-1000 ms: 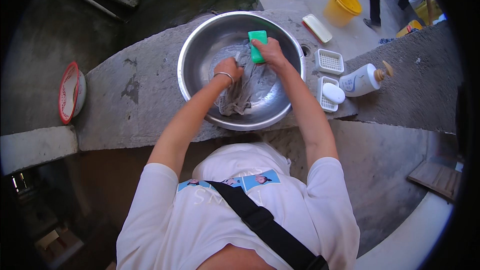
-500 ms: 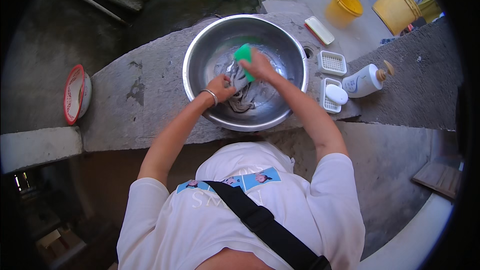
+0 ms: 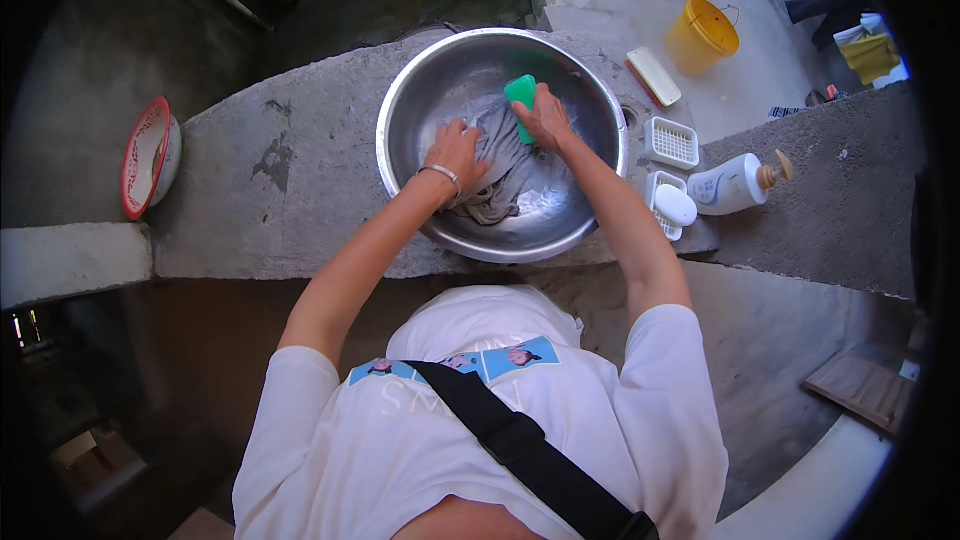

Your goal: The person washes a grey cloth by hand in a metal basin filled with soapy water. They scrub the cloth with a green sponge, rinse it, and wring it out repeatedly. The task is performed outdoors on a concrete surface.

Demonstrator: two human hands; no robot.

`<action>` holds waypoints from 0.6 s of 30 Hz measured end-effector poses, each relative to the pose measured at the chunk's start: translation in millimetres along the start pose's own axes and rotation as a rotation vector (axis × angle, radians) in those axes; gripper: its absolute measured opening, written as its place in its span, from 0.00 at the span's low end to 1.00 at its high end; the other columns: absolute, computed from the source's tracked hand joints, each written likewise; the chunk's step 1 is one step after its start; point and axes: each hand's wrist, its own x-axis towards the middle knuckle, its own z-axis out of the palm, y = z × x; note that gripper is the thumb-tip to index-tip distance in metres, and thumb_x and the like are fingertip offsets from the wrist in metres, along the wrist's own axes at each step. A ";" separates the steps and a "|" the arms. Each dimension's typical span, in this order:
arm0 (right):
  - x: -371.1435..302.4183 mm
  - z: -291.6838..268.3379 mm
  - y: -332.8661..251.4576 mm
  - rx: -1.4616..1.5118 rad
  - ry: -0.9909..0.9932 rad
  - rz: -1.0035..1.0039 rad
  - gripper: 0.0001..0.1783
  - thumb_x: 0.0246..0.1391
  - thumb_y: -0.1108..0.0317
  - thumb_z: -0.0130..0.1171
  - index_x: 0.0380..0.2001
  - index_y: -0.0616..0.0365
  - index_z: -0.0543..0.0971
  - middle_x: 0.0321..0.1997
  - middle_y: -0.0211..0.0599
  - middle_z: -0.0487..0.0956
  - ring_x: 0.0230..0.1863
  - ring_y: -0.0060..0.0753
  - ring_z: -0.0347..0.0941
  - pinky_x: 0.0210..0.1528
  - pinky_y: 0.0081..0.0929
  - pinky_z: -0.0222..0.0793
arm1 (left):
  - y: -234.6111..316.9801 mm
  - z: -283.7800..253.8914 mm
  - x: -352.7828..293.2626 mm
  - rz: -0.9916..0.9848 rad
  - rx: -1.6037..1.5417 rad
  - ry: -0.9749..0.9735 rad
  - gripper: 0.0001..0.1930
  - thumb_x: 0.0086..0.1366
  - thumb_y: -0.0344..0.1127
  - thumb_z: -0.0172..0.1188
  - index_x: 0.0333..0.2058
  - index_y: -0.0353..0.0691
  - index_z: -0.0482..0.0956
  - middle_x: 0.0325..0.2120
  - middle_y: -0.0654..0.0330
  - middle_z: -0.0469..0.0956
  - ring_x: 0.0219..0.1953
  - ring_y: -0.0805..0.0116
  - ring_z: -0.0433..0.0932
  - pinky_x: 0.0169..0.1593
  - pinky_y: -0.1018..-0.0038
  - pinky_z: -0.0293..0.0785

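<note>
In the wide, round stainless-steel basin [image 3: 600, 140] on the grey concrete ledge [image 3: 300, 170], the left hand [image 3: 455, 152] presses flat, fingers spread, on a wet grey cloth [image 3: 500, 175], while the right hand [image 3: 545, 118] is closed around a green plastic scrubbing brush [image 3: 520, 92] at the cloth's far edge. The cloth looks soft, sodden and probably slippery, best pinned by its bunched middle. Its folds hide the shallow water and most of the brush's underside.
</note>
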 end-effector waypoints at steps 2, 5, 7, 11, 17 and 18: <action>-4.7 -3.2 -14.1 0.177 -0.008 0.080 0.25 0.44 0.56 0.57 0.36 0.67 0.66 0.35 0.58 0.74 0.34 0.55 0.74 0.32 0.46 0.71 | 0.8 18.3 18.0 -0.123 0.097 -0.078 0.22 0.45 0.40 0.63 0.40 0.39 0.72 0.46 0.48 0.64 0.50 0.50 0.62 0.50 0.62 0.65; -14.0 -17.5 -29.7 0.333 -0.013 0.175 0.25 0.44 0.56 0.59 0.35 0.69 0.67 0.33 0.54 0.74 0.28 0.47 0.75 0.21 0.37 0.73 | -12.5 43.2 34.4 -0.141 0.279 -0.085 0.22 0.44 0.40 0.64 0.38 0.37 0.72 0.42 0.47 0.68 0.46 0.51 0.67 0.47 0.64 0.67; -12.7 -15.3 -14.3 0.309 0.064 0.167 0.25 0.44 0.57 0.59 0.34 0.70 0.66 0.30 0.49 0.74 0.22 0.38 0.75 0.13 0.30 0.71 | -17.0 45.8 44.0 -0.111 0.233 -0.179 0.19 0.43 0.39 0.64 0.33 0.37 0.74 0.36 0.48 0.71 0.41 0.53 0.70 0.44 0.65 0.69; -28.0 -34.6 -12.3 0.216 0.042 0.216 0.26 0.44 0.54 0.58 0.37 0.67 0.67 0.34 0.55 0.75 0.33 0.51 0.75 0.29 0.40 0.73 | 2.6 -3.4 33.5 -0.090 -0.047 -0.296 0.10 0.42 0.36 0.61 0.23 0.37 0.75 0.22 0.50 0.75 0.30 0.55 0.76 0.36 0.67 0.71; -49.0 0.8 -37.5 -0.144 -0.366 -0.280 0.28 0.45 0.53 0.56 0.42 0.62 0.63 0.37 0.55 0.75 0.40 0.54 0.71 0.41 0.43 0.67 | 7.6 -11.3 -1.3 -0.109 -0.005 -0.443 0.08 0.43 0.35 0.60 0.23 0.37 0.77 0.27 0.47 0.77 0.34 0.52 0.76 0.40 0.66 0.72; -50.6 7.0 -37.9 -0.199 -0.405 -0.306 0.28 0.45 0.54 0.56 0.43 0.61 0.63 0.37 0.54 0.75 0.41 0.54 0.71 0.41 0.43 0.66 | 7.6 -8.7 -6.3 -0.086 0.004 -0.473 0.08 0.44 0.35 0.59 0.23 0.37 0.77 0.27 0.47 0.77 0.34 0.52 0.76 0.40 0.66 0.72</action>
